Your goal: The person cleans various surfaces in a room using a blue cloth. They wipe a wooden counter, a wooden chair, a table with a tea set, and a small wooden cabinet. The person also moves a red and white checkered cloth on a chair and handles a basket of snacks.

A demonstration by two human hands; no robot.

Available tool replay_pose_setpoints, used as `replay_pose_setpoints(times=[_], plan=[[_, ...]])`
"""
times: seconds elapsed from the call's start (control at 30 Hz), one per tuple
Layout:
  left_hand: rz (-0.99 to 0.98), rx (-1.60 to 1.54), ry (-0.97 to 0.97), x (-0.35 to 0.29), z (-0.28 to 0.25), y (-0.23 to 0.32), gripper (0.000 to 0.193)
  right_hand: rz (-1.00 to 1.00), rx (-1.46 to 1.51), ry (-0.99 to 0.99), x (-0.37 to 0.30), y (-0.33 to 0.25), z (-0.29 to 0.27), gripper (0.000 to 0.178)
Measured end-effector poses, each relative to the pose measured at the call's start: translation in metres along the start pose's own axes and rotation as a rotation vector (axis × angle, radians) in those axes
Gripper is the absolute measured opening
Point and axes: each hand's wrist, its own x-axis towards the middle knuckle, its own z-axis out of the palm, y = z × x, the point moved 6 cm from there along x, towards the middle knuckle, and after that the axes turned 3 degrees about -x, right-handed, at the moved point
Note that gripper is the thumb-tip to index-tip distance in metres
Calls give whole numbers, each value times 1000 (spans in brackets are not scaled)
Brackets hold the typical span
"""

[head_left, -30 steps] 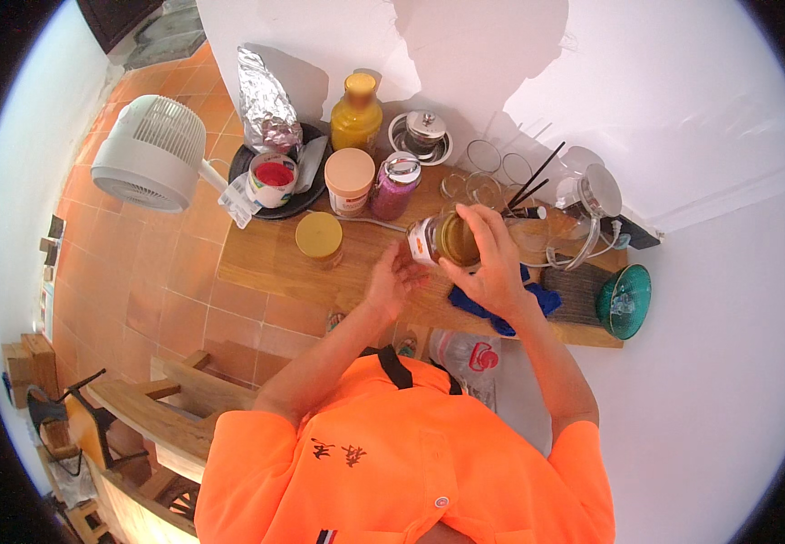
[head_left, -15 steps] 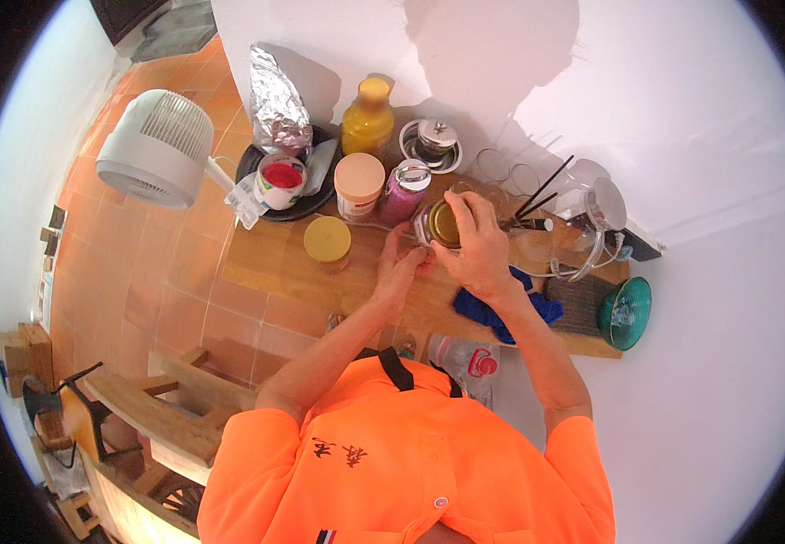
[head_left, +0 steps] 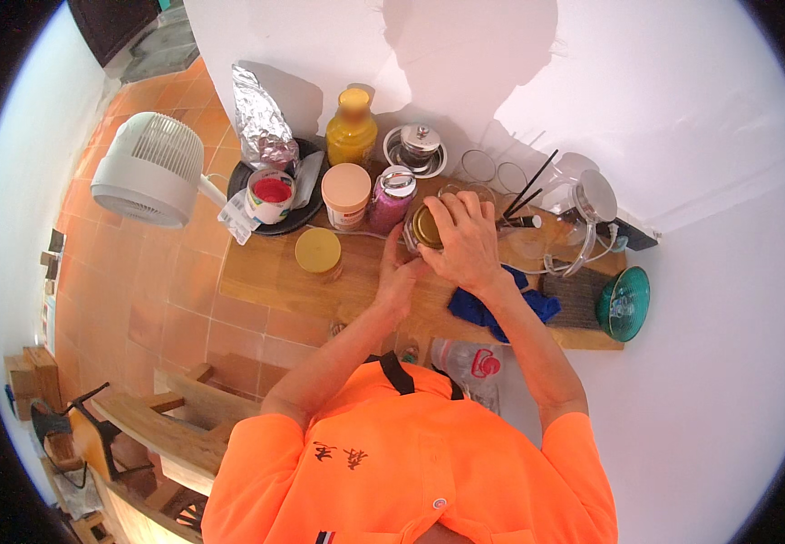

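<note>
A glass jar with a gold lid (head_left: 425, 228) stands over the wooden table, between my two hands. My left hand (head_left: 396, 279) is closed around the jar's near left side. From above, my right hand (head_left: 467, 241) grips the lid, its fingers curled over the top and right edge. The jar's body is mostly hidden by my hands. Just to the left stands a pink-purple bottle (head_left: 387, 210) with a metal loop on its cap. Nearer me, at the left, is a jar with a yellow lid (head_left: 318, 250).
Behind are a peach-lidded tub (head_left: 346, 194), a yellow bottle (head_left: 352, 131) and a steel pot (head_left: 421, 141). A dark tray (head_left: 305, 214) holds a red-filled cup and foil. Right lie a blue cloth (head_left: 476, 308), a green glass bowl (head_left: 624, 304) and a glass kettle (head_left: 594, 201). A white fan (head_left: 150, 168) stands left.
The view has shifted slightly. Both hands stay on the jar, which sits a little further left, closer to the pink-purple bottle. My right fingers have shifted on the lid.
</note>
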Motion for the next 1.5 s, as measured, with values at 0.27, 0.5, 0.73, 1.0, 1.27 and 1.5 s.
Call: replay_pose_setpoints(times=[0.27, 0.5, 0.73, 1.0, 1.27, 1.5], plan=[[-70, 89, 19, -3, 2, 1, 81, 12, -35, -25, 2, 8, 6, 61], [62, -18, 103, -6, 7, -7, 75, -21, -46, 41, 7, 9, 7, 51], [40, 52, 128, 4, -2, -19, 72, -8, -75, 27, 12, 12, 11, 49], [37, 5, 155, 7, 7, -5, 75, 57, -104, 9, 17, 19, 20, 51], [56, 0, 117, 21, 8, -5, 62, 105, -123, -17, 15, 24, 30, 59], [66, -58, 156, 24, 0, -12, 60, 146, -130, -76, 17, 28, 30, 65]])
